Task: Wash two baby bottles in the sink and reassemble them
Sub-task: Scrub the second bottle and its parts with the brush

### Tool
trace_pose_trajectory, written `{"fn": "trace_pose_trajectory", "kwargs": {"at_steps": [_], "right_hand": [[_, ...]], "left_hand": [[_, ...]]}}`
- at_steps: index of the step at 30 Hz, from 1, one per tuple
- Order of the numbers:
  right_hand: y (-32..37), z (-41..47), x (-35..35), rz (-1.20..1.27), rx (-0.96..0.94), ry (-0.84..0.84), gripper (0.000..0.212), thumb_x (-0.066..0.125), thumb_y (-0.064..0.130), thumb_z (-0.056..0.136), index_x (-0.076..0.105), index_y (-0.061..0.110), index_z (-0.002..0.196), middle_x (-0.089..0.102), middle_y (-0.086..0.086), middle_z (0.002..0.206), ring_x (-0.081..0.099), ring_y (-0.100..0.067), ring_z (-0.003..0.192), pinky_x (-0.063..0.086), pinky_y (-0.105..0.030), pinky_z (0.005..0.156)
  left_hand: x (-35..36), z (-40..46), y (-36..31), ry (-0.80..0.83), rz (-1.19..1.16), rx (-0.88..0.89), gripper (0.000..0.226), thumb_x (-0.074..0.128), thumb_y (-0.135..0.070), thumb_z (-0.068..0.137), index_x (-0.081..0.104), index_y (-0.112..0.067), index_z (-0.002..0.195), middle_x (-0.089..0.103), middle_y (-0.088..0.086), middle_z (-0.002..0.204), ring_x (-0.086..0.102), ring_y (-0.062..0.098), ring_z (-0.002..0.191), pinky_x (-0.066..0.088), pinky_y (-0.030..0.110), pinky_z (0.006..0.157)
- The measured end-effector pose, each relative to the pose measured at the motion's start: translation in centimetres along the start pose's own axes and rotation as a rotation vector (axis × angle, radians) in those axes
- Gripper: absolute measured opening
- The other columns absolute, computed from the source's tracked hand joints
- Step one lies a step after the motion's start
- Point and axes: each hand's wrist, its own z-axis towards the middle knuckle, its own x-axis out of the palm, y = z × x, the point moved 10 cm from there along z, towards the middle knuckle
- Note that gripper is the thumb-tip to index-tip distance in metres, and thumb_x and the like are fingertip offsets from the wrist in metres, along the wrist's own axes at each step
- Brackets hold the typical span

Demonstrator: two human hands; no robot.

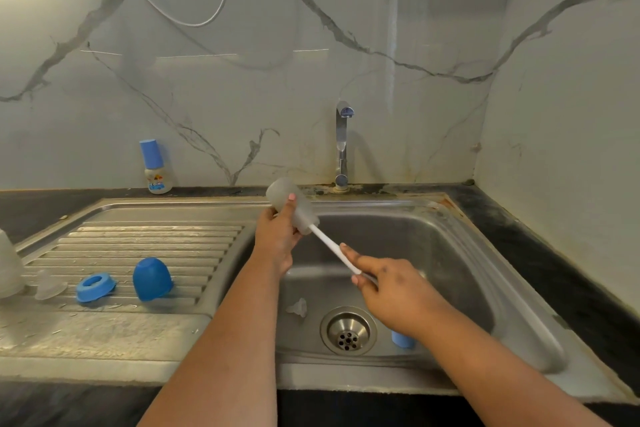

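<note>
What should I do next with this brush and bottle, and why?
Probably keep working the brush in and out: your left hand grips the bottle over the sink, your right hand holds the handle, and the tap shows no running water yet.

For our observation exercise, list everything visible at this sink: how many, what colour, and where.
bottle: 1, clear, in left grip above basin
brush: 1, white, handle in right grip, head inside bottle
capped bottle: 1, blue cap, by wall
cap: 1, blue, on drainboard
ring: 1, blue, on drainboard
teats: 2, clear, drainboard and basin
blue piece: 1, in basin
tap: 1, silver
sink: 1, steel
left hand; right hand
</note>
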Motion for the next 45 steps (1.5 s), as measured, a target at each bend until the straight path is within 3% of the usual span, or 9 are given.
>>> {"fn": "trace_pose_trajectory", "kwargs": {"at_steps": [6,11,18,21,26,32,36,40,45], "right_hand": [[-0.6,-0.5,-1.7,0.055,-0.077,-0.066,0.045,0.047,0.032,0.1,0.04,0.058,0.136,0.051,0.011,0.065,0.044,-0.006,0.048,0.039,-0.023,0.048],[-0.8,-0.2,-0.2,-0.097,-0.017,-0.108,0.045,0.035,0.038,0.103,0.023,0.065,0.136,0.057,0.005,0.071,0.051,-0.011,0.058,0.049,-0.034,0.058],[-0.5,0.1,1.4,0.005,0.092,-0.065,0.042,0.04,0.034,0.102,0.037,0.054,0.139,0.06,0.008,0.087,0.055,-0.007,0.062,0.042,-0.017,0.052],[-1.0,0.1,1.8,0.309,0.161,0.094,0.038,0.045,0.033,0.102,0.045,0.052,0.135,0.053,0.008,0.073,0.045,-0.006,0.048,0.036,-0.018,0.043],[-1.3,-2.2,2.6,0.977,0.346,0.427,0.033,0.046,0.027,0.101,0.058,0.046,0.126,0.043,-0.001,0.06,0.025,-0.006,0.043,0.023,-0.015,0.035],[-3.2,-0.3,-1.7,-0.033,0.14,0.094,0.039,0.044,0.036,0.102,0.044,0.057,0.134,0.053,0.014,0.072,0.049,-0.008,0.058,0.041,-0.025,0.054],[-1.1,-0.3,-2.1,-0.427,0.062,-0.093,0.046,0.028,0.038,0.105,0.014,0.064,0.141,0.04,0.007,0.077,0.047,-0.014,0.062,0.034,-0.029,0.049],[0.6,-0.3,-1.4,-0.573,0.037,-0.147,0.065,0.034,0.02,0.103,0.002,0.056,0.146,0.027,0.003,0.075,0.042,-0.017,0.057,0.034,-0.031,0.046],[1.9,-0.1,-1.5,-0.718,-0.073,-0.147,0.071,0.035,0.013,0.101,-0.001,0.051,0.148,0.031,-0.002,0.081,0.037,-0.017,0.053,0.024,-0.03,0.04]], "left_hand": [[0.6,-0.7,1.1,0.096,-0.328,-0.244,0.046,0.065,-0.03,0.091,0.048,0.0,0.123,0.061,0.023,0.118,0.062,0.033,0.109,0.054,0.044,0.089],[-0.4,-0.1,1.2,-0.028,-0.111,-0.14,0.037,0.061,-0.033,0.093,0.046,-0.009,0.117,0.061,0.016,0.111,0.064,0.027,0.1,0.058,0.035,0.073],[-0.8,-0.2,1.3,-0.122,0.181,0.02,0.045,0.062,-0.038,0.092,0.051,-0.009,0.126,0.059,0.01,0.115,0.059,0.026,0.106,0.051,0.048,0.097],[-1.0,-0.6,0.9,-0.132,0.107,0.052,0.041,0.056,-0.04,0.095,0.049,-0.013,0.125,0.057,0.009,0.12,0.057,0.025,0.11,0.046,0.046,0.103],[-1.2,-0.2,-0.4,-0.039,-0.502,-0.087,0.045,0.051,-0.033,0.099,0.045,-0.004,0.132,0.053,0.018,0.128,0.06,0.028,0.107,0.053,0.041,0.091],[-1.6,-1.2,1.5,-0.203,0.289,-0.042,0.063,0.066,-0.045,0.088,0.043,-0.007,0.132,0.058,0.014,0.122,0.06,0.028,0.104,0.054,0.047,0.092],[-0.5,-0.7,2.9,-0.179,-0.15,-0.21,0.05,0.061,-0.034,0.094,0.043,-0.006,0.132,0.055,0.016,0.113,0.063,0.029,0.09,0.059,0.042,0.078],[-0.5,-0.7,2.4,-0.164,-0.257,-0.273,0.048,0.056,-0.028,0.098,0.041,-0.003,0.136,0.052,0.02,0.119,0.059,0.028,0.08,0.058,0.039,0.069],[-1.2,-1.7,2.4,-0.156,-0.327,-0.353,0.031,0.055,-0.014,0.097,0.047,0.001,0.123,0.05,0.02,0.125,0.057,0.034,0.112,0.052,0.043,0.095]]}}
